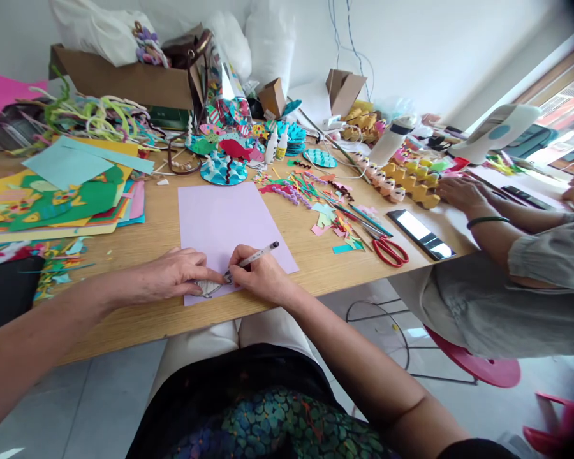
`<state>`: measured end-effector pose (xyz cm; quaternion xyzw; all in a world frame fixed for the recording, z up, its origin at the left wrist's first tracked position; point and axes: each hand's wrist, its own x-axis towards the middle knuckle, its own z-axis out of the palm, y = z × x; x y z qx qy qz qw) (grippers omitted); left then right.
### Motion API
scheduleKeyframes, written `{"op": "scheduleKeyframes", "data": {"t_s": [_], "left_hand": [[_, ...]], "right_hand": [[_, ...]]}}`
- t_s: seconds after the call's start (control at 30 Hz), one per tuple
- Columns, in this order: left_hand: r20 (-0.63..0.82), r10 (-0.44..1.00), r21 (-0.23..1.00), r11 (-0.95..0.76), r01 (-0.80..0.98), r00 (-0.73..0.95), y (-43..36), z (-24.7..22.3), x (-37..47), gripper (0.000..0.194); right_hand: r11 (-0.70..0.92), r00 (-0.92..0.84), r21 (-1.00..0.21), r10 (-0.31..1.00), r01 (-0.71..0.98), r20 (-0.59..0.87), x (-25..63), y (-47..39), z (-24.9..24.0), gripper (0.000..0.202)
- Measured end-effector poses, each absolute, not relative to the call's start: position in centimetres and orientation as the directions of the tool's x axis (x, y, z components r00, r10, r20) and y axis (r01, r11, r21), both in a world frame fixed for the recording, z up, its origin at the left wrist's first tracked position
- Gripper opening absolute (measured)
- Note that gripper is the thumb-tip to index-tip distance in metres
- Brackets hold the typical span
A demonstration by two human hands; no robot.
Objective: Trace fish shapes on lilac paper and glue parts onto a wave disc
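Observation:
A sheet of light purple paper (pixel 220 220) lies at the table's front edge. On its near edge is a small pale fish-shaped paper cutout (pixel 208 289) with dark line markings. My left hand (pixel 179 274) lies over the cutout, index finger stretched out and pressing it to the sheet. In my right hand (pixel 258 274) is a white pen (pixel 259 253) with a dark end, closed in the fingers. Its tip meets the paper beside the cutout's right end, where my fingers partly hide it.
Coloured sheets (pixel 76 185) are stacked at left. Paper scraps (pixel 332 217), red-handled scissors (pixel 390 251) and a phone (pixel 421 234) lie to the right. Behind stand glue bottles (pixel 281 145) and fish decorations (pixel 224 167). Another person's hands (pixel 463 194) rest at far right.

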<state>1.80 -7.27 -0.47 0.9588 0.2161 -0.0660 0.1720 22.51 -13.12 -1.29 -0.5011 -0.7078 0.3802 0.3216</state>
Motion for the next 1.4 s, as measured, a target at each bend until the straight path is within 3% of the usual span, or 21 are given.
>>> {"op": "scheduleKeyframes", "data": {"t_s": [0.8, 1.4], "left_hand": [[-0.060, 0.402, 0.367, -0.842, 0.395, 0.914, -7.5, -1.5, 0.8, 0.023], [-0.025, 0.419, 0.386, -0.833, 0.396, 0.907, -7.5, -2.3, 0.5, 0.026]], "right_hand": [[0.198, -0.328, -0.883, 0.943, 0.426, 0.054, 22.4, -13.1, -1.1, 0.007], [0.194, -0.358, -0.882, 0.933, 0.429, 0.031, 21.6, -12.6, -0.8, 0.007]]}}
